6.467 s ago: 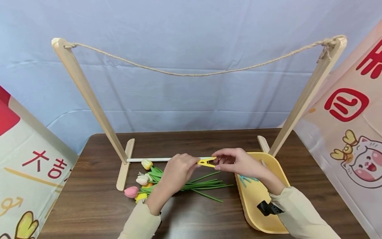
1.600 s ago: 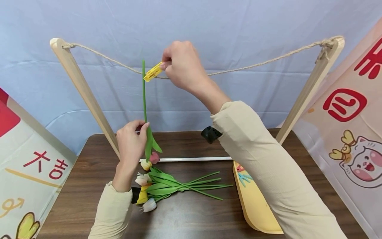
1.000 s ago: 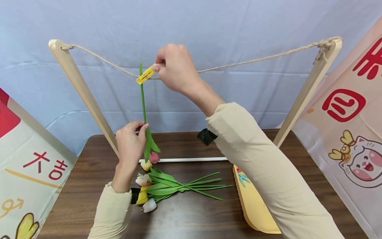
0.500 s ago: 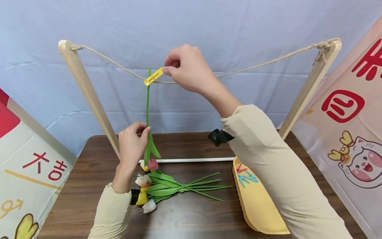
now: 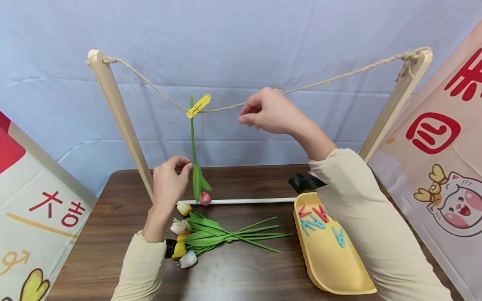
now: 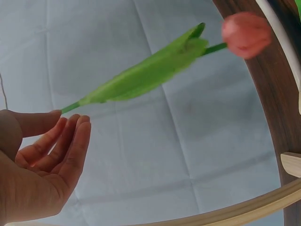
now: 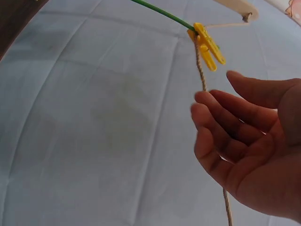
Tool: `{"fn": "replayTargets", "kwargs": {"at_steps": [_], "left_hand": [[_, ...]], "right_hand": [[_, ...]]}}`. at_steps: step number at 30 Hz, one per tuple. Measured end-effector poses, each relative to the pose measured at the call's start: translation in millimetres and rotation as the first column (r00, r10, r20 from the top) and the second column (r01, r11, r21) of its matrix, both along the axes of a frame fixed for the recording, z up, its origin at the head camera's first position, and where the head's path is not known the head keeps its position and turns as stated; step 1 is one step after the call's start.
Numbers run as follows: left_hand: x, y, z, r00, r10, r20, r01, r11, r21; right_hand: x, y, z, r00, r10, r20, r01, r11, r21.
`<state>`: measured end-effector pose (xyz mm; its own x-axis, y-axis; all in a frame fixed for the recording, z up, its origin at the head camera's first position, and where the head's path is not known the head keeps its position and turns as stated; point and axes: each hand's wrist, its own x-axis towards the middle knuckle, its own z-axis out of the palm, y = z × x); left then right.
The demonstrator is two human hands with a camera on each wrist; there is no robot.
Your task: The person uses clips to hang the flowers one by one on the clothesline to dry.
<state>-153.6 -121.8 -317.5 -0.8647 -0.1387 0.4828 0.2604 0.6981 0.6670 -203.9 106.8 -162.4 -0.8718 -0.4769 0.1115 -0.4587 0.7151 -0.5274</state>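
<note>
One tulip (image 5: 197, 179): we see it hanging bloom-down from the rope (image 5: 226, 108), left of the rope's middle.
Yellow peg (image 5: 198, 106): slanted, its mouth apparently biting stem and rope together.
Right hand (image 5: 273, 110): fingers loosely curved, thumb apart from them, holding nothing; near the rope, clear of the peg.
Left hand (image 5: 170, 179): fingers relaxed, a gap between thumb and fingertips, no grip that we can see; thumb tip just beside the stem, contact uncertain.
Good clipping: we would seat stem and rope deep in the peg, then ease the left hand away slowly so the slack rope does not swing.
Around: more tulips (image 5: 211, 240) lie on the table (image 5: 241, 280); red and blue pegs (image 5: 321, 215) sit in the yellow tray (image 5: 327, 271).
Left banner (image 5: 56, 209): we read 大吉.
Right banner (image 5: 448, 167): red characters, one cut off, another boxed and stylised; we cannot read them surely.
Brands: none we can make out, wrist straps (image 5: 306, 182) included.
</note>
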Motion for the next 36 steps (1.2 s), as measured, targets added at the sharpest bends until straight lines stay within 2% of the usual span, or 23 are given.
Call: {"fn": "replayTargets", "kwargs": {"at_steps": [7, 14, 19, 26, 32, 35, 36], "left_hand": [[0.9, -0.4, -1.6, 1.000, 0.001, 0.009, -0.001, 1.000, -0.009], [1.9, -2.5, -3.7, 1.000, -0.002, 0.012, 0.002, 1.000, -0.019], [3.2, -4.2, -5.0, 1.000, 0.001, 0.021, -0.001, 1.000, -0.029], [5.1, -7.0, -9.3, 0.998, 0.003, 0.060, -0.001, 0.999, -0.036], [6.7, -7.9, -10.9, 0.997, -0.001, 0.074, 0.004, 0.999, -0.039], [8.0, -8.5, -13.1, 0.998, -0.004, 0.069, 0.007, 0.999, -0.042], [8.3, -8.9, -14.3, 0.998, -0.003, 0.068, 0.006, 0.999, -0.042]], "right_hand": [[-4.1, 33, -25.1, 0.996, 0.022, 0.087, -0.029, 0.996, 0.084], [-10.7, 73, -68.0, 0.981, 0.021, 0.193, -0.040, 0.994, 0.098], [-12.0, 110, -109.7, 0.951, -0.005, 0.309, -0.019, 0.997, 0.072], [-2.1, 161, -174.9, 0.873, -0.042, 0.487, 0.023, 0.999, 0.045], [9.4, 189, -223.9, 0.816, -0.072, 0.573, 0.095, 0.995, -0.011], [14.0, 196, -246.3, 0.816, -0.105, 0.569, 0.130, 0.991, -0.003], [15.3, 199, -253.0, 0.826, -0.120, 0.551, 0.140, 0.990, 0.007]]}}
